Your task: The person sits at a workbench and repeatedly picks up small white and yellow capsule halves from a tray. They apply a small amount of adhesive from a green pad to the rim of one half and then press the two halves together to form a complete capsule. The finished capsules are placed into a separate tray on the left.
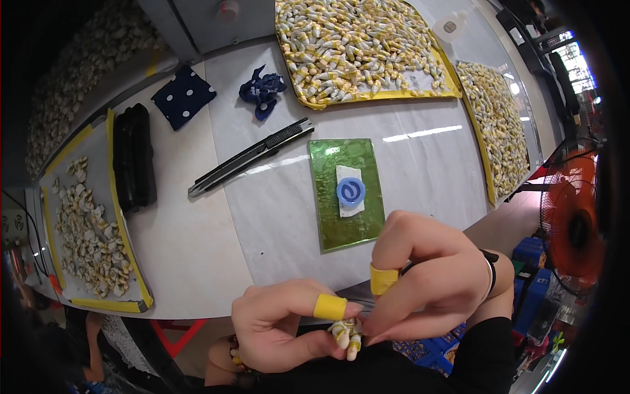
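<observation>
At the near edge of the table my left hand point(285, 328) is closed, pinching a small white-and-yellow banded figurine piece point(341, 333) between thumb and forefinger. My right hand point(436, 279) is closed too, its fingertips pressed together at the right side of a second small banded part point(354, 347); whether the two parts are joined cannot be made out. Yellow tape wraps a finger on each hand. Beyond the hands lies a green rectangular plate point(351, 233), bearing a white pad with a small round blue mould point(352, 192) on it.
A black utility knife point(252, 156) lies left of the plate. Yellow-edged trays of small banded pieces stand at the back point(377, 100) and right point(489, 177). A left tray point(141, 289) holds more pieces, beside a black case point(133, 157). Dark cloths point(184, 97) lie behind; an orange fan point(577, 226) stands right.
</observation>
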A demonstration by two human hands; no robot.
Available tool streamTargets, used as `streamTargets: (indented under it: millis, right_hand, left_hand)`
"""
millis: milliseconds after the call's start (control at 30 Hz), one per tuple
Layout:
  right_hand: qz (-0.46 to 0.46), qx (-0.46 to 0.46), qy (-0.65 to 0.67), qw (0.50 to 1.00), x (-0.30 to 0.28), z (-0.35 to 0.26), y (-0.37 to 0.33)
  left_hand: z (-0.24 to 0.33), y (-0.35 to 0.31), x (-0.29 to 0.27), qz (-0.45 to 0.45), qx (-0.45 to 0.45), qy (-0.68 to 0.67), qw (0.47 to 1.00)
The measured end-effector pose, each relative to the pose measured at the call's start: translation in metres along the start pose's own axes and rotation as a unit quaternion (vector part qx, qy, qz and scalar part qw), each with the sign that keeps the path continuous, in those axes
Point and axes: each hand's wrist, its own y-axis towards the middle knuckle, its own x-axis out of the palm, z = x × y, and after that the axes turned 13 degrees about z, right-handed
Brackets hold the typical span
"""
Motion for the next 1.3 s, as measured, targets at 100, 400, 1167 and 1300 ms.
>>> streamTargets:
  millis: [100,400,1167,1300]
  right_hand:
    - [0.007,-0.019,0.015,1.000,0.005,0.004,0.000]
    - [-0.017,-0.064,-0.006,0.998,0.009,0.005,0.002]
    - [0.023,-0.067,0.006,0.997,0.007,0.004,-0.006]
    - [0.043,-0.078,-0.010,0.996,0.009,0.005,-0.009]
  left_hand:
    - [-0.002,-0.001,0.000,0.003,0.004,0.006,1.000]
    - [0.003,-0.003,0.004,0.027,-0.058,0.005,0.998]
    - [0.001,-0.001,0.001,-0.005,-0.015,0.014,1.000]
    - [0.001,0.003,0.003,-0.006,-0.004,0.041,0.999]
